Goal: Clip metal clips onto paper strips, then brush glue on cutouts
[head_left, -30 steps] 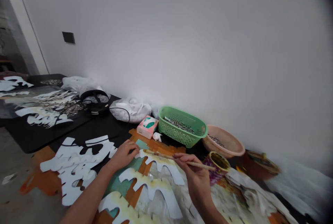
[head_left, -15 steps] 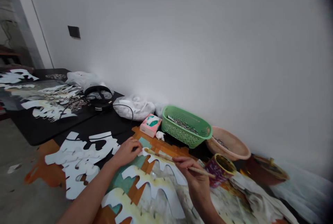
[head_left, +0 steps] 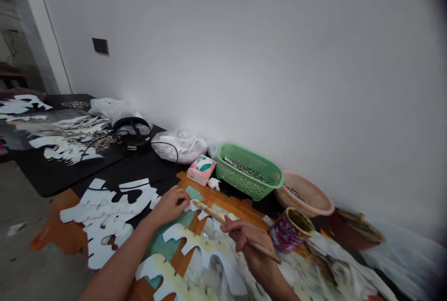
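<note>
A wooden-handled paintbrush [head_left: 209,212] is held in the right hand [head_left: 246,240], pinched firmly by the curled fingers, with its tip reaching just beside the left hand [head_left: 169,207]. The left fingers [head_left: 178,198] are curled together on a white paper cut-out [head_left: 206,245]; whether it is gripped cannot be told. The cut-out is laid on a sheet stained orange and teal [head_left: 223,203]. More cut-outs [head_left: 104,217] are spread left of the left fingers, over a black table top [head_left: 146,163]. Beyond the fingers, a pink tissue box [head_left: 201,169], a green plastic basket [head_left: 248,175] and a peach bowl [head_left: 303,196] are ranged along a white wall [head_left: 279,58]. A paint-stained tin can [head_left: 291,231] is stood right of the right fingers, and a grey concrete floor [head_left: 24,198] is seen far left.
</note>
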Available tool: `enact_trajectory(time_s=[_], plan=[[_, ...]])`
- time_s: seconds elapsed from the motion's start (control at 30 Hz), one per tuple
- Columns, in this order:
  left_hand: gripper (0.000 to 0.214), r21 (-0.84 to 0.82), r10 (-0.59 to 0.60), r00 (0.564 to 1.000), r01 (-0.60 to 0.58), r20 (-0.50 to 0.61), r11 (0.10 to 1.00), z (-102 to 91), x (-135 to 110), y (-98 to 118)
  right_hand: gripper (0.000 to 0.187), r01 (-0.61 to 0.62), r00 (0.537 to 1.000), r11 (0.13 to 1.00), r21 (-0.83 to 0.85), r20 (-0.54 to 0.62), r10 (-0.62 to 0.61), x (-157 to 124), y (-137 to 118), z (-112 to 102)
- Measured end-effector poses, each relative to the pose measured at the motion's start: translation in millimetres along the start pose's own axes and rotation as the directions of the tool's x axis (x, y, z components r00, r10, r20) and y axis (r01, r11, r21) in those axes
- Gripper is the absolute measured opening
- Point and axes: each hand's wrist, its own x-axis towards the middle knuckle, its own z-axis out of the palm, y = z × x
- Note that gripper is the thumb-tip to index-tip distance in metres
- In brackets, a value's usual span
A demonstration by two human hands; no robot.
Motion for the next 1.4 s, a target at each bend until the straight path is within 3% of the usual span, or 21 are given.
enact_trajectory(time_s=[0.13,0.23,0.4,0.6,0.7,0.8,0.93,1.1,1.27,1.33,1.4], plan=[[0.025,0.001,0.0,1.0,0.0,-0.004,1.0,0.3,0.1,0.3,0.034,-0.006,0.998,0.998,-0.061,0.061,0.01,0.1,-6.9,-3.2],[0.025,-0.001,0.0,1.0,0.0,-0.007,1.0,0.5,0.1,0.1,0.019,-0.099,0.994,0.981,-0.168,0.036,0.107,-2.7,-9.3,-4.9],[0.026,-0.003,0.002,1.0,-0.002,-0.007,1.0,0.8,0.0,-0.8,0.038,-0.263,0.962,0.93,-0.256,-0.143,0.233,-2.8,-2.6,-6.2],[0.025,-0.002,0.003,1.0,-0.003,-0.005,1.0,0.9,0.4,-1.0,0.032,-0.32,0.947,0.886,-0.335,-0.1,0.305,-1.4,-0.3,-11.7],[0.025,-0.001,0.006,1.0,-0.006,-0.006,1.0,1.1,0.3,-1.4,0.021,-0.263,0.963,0.894,-0.362,-0.045,0.265,-4.7,-3.9,-13.3],[0.024,0.002,0.002,1.0,-0.002,-0.01,1.0,1.4,-0.2,-2.6,0.012,-0.082,0.994,0.924,-0.373,0.042,0.105,-9.6,-7.8,-13.6],[0.025,0.002,0.005,1.0,-0.005,-0.008,1.0,1.5,-0.5,-2.9,0.024,0.092,0.987,0.917,-0.387,0.16,-0.032,-15.6,-13.5,-13.4],[0.027,0.006,0.007,1.0,-0.007,-0.005,1.0,0.7,-0.1,-1.2,0.034,0.147,0.953,0.861,-0.487,0.302,0.008,-18.4,-15.6,-13.4],[0.026,0.009,0.001,1.0,-0.001,-0.011,1.0,1.2,-0.3,-2.2,0.028,0.165,0.919,0.864,-0.476,0.391,0.041,-18.7,-13.4,-14.3],[0.026,0.01,0.0,1.0,0.0,-0.011,1.0,1.5,-0.3,-2.7,0.026,0.146,0.931,0.906,-0.398,0.366,0.01,-19.4,-13.7,-14.2],[0.026,0.01,0.0,1.0,0.0,-0.01,1.0,1.5,-0.1,-2.6,0.025,0.09,0.963,0.938,-0.334,0.27,0.004,-20.1,-15.1,-14.2]])
